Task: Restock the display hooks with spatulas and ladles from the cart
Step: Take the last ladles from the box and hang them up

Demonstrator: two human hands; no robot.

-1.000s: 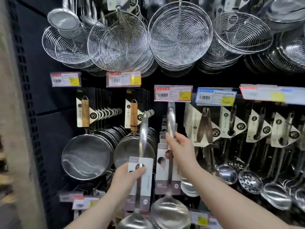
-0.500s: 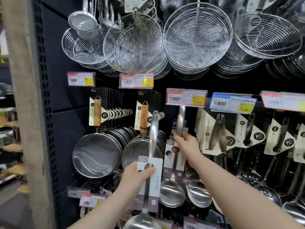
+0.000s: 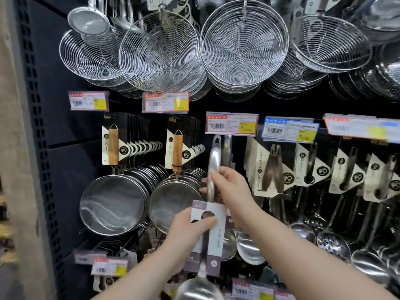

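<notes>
A steel ladle (image 3: pixel 214 156) with a white and mauve card on its stem stands upright in front of the display. My left hand (image 3: pixel 188 232) grips it at the card, thumb on the front. My right hand (image 3: pixel 231 191) holds the handle higher up, fingers curled round it. The handle's hole sits just below the red price tag (image 3: pixel 231 124), where the hook is hidden. The bowl (image 3: pixel 198 286) is at the bottom edge. Behind it hang other ladles (image 3: pixel 227 148) of the same kind, their bowls (image 3: pixel 249 250) low down.
Wire skimmers (image 3: pixel 244 46) hang in a row above. Mesh strainers (image 3: pixel 112 204) with wooden handles fill the hooks to the left. Carded tongs (image 3: pixel 272 169), ladles and slotted spoons (image 3: pixel 333 241) hang to the right. A beige pillar (image 3: pixel 17 148) bounds the left side.
My right hand let go of the hung ladle and took the handle of the ladle in my left hand. That ladle moved right and up, to the hook under the red tag.
</notes>
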